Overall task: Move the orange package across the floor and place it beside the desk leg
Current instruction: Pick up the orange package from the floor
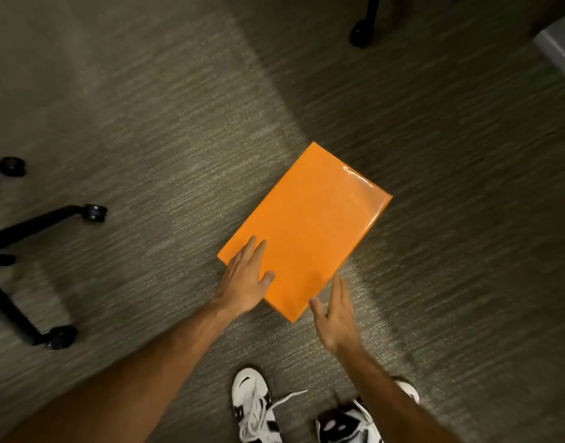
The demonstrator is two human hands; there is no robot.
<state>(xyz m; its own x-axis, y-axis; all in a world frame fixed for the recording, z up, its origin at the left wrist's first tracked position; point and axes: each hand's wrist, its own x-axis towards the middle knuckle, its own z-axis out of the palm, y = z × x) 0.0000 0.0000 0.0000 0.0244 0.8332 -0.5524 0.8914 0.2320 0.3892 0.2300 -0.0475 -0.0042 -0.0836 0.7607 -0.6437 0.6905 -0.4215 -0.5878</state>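
Grey-brown striped carpet point(147, 123) covers the whole floor, darker at the edges of the view. On it, near the middle, lies the orange package point(306, 228), flat and turned at an angle, with one corner pointing away from the person and a glossy wrap that shines at its far right corner. The left hand point(246, 279) rests flat on the near left corner of the package, fingers stretched out and close together, thumb on the top face; it grips nothing. The right hand point(335, 318) is just beside the near right edge, fingers open and straight, thumb spread, and whether it touches the package I cannot tell. Both forearms are bare. Below the hands stand two black-and-white sneakers point(255, 407) with loose laces. At the left is a black office chair base point(35, 225) with castors, and another castor point(361, 33) is at the top.
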